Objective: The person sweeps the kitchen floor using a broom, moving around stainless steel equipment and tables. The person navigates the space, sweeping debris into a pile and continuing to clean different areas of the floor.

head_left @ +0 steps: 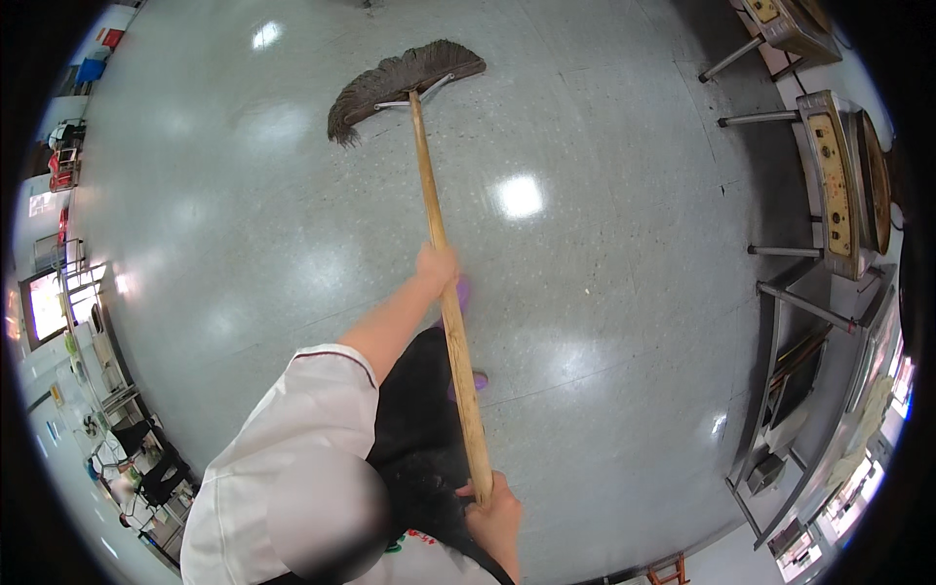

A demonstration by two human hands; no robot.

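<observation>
White sleeve [283, 419] cloth fills the near foreground between seven and eight o'clock. The person's left hand [438, 266], around the centre, is closed about the handle of the mop [431, 200]; the right hand [495, 517], close to six o'clock, is wrapped around it near the butt end. Just short of twelve o'clock, the grey mop head [409, 76] lies spread on the glossy floor [624, 214].

Footing seems the main risk: whether the shine is water or only lamplight cannot be told, but a wet patch could make the purple shoes [479, 381] slide. They sit right beside the handle, so a sharp pull toward six o'clock might knock one. With so little handle beyond the right hand, a hard tug could make that grip slip off. A wide swing toward two o'clock might snag strands on the metal legs [760, 118] there.
</observation>
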